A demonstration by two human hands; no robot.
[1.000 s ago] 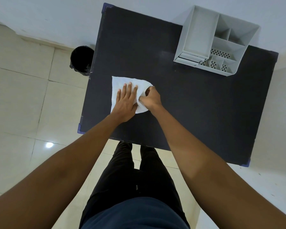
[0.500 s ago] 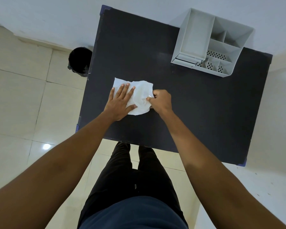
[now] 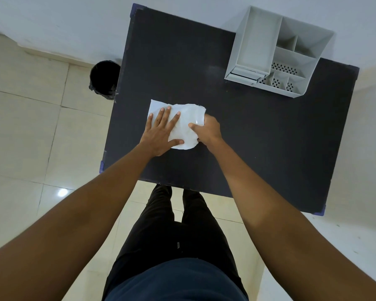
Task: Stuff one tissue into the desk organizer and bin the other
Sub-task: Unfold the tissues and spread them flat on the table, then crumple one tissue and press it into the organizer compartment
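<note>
A white tissue point(image 3: 186, 124) lies on the black table point(image 3: 258, 135) near its left side. My left hand point(image 3: 161, 132) rests flat on the tissue with fingers spread, pinning its left part. My right hand point(image 3: 207, 130) pinches the tissue's right edge, where the paper is lifted and crumpled. I cannot tell whether one sheet or two lie there. A grey desk organizer point(image 3: 278, 53) with several compartments stands at the table's far right. A black bin point(image 3: 104, 79) stands on the floor beside the table's left edge.
White wall runs behind the table. Pale floor tiles point(image 3: 30, 127) spread to the left and below. My legs in dark trousers point(image 3: 172, 224) stand at the table's near edge.
My right hand has pulled the tissue's right edge rightward and up, bunching the paper. My left hand stays pressed flat on the left part.
</note>
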